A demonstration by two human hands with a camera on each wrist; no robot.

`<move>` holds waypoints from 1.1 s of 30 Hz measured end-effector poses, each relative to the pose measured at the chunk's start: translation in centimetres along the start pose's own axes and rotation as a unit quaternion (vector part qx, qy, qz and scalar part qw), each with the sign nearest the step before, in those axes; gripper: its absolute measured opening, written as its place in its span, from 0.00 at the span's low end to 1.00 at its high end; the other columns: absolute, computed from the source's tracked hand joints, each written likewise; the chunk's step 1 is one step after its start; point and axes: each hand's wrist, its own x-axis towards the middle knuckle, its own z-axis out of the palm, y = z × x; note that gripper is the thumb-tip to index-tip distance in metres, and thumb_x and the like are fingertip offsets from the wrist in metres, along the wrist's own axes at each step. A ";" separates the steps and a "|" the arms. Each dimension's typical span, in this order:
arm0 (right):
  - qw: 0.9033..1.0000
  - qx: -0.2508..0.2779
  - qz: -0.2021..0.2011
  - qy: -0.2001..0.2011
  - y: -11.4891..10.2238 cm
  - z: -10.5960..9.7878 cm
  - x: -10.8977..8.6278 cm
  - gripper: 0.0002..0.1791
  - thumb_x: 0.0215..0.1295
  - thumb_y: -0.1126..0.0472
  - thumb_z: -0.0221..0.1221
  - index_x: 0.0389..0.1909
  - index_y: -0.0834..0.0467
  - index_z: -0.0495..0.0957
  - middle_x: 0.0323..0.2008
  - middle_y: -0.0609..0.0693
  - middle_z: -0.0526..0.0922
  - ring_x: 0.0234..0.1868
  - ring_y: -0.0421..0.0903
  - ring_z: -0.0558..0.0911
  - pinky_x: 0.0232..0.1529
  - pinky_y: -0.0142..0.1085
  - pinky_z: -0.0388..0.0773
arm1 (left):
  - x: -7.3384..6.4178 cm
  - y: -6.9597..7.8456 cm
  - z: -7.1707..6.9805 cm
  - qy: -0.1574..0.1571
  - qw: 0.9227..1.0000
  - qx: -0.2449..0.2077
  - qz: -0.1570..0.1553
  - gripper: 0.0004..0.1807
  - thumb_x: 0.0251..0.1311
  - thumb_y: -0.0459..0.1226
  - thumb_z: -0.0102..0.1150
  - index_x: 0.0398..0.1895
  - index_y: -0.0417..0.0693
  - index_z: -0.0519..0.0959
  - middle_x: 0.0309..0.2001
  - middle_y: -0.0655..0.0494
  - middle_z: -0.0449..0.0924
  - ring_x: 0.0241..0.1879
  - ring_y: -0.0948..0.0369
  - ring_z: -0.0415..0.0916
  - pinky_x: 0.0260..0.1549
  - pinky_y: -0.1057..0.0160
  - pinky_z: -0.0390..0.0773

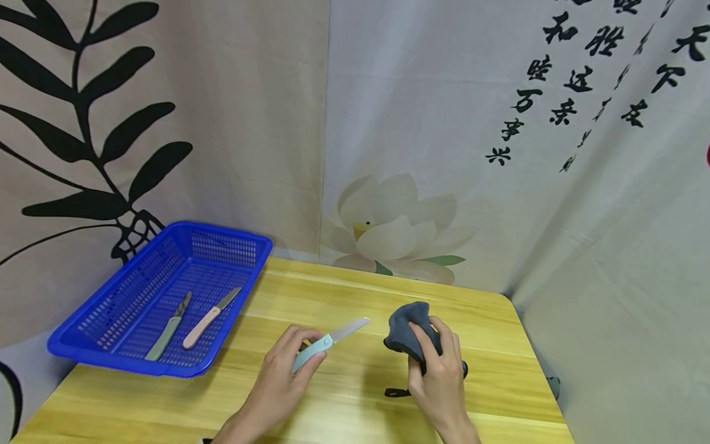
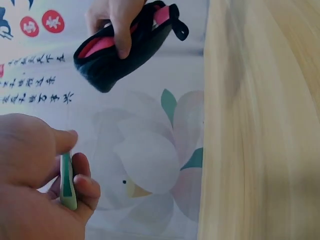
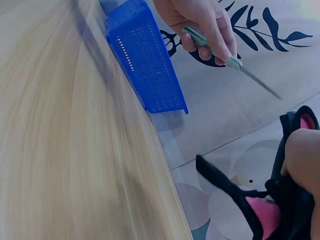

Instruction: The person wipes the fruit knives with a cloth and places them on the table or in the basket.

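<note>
My left hand (image 1: 285,370) grips a small paring knife (image 1: 313,353) by its pale mint handle, thumb on one side and fingers on the other. The blade slants up and to the right, apart from the other hand. To the right, above the table, my right hand (image 1: 440,373) holds a dark grey cloth pouch (image 1: 407,330) between thumb and fingers. In the left wrist view, pink lining shows inside the black-edged opening of the pouch (image 2: 102,72). A black loop (image 2: 181,31) hangs off one end. My right thumb covers part of the cloth.
A blue perforated plastic basket (image 1: 127,364) stands at the table's left side. Inside lie a green-handled knife (image 1: 164,338) and a pink-handled knife (image 1: 202,327). Behind the wooden table (image 1: 333,413) hangs a printed cloth (image 1: 266,123), with more light cloth along the right side.
</note>
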 end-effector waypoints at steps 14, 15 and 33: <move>0.992 0.110 0.015 0.055 -1.0 -0.2 -0.3 0.31 0.57 0.77 0.70 0.63 0.55 0.90 0.66 0.66 0.82 0.51 0.48 0.79 0.57 0.24 0.77 | 0.6 1.0 -0.7 -0.107 0.915 -0.277 -0.272 0.18 0.86 0.40 0.60 0.69 0.41 0.75 0.57 0.45 0.79 0.44 0.61 0.83 0.37 0.70 0.82; 0.991 0.119 0.006 0.059 -1.0 -0.2 -0.2 0.29 0.60 0.75 0.69 0.63 0.56 0.90 0.66 0.67 0.82 0.51 0.49 0.79 0.58 0.24 0.76 | 0.6 0.9 -0.8 -0.116 0.909 -0.286 -0.280 0.19 0.86 0.41 0.60 0.70 0.40 0.74 0.57 0.46 0.79 0.45 0.60 0.83 0.38 0.70 0.82; 0.976 0.133 -0.172 0.018 -3.4 0.8 -0.2 0.21 0.85 0.62 0.48 0.62 0.57 0.89 0.65 0.65 0.84 0.56 0.56 0.79 0.63 0.41 0.75 | 0.3 1.1 0.4 -0.224 0.855 -0.359 -0.299 0.23 0.90 0.44 0.53 0.71 0.34 0.71 0.52 0.54 0.81 0.44 0.61 0.80 0.38 0.68 0.80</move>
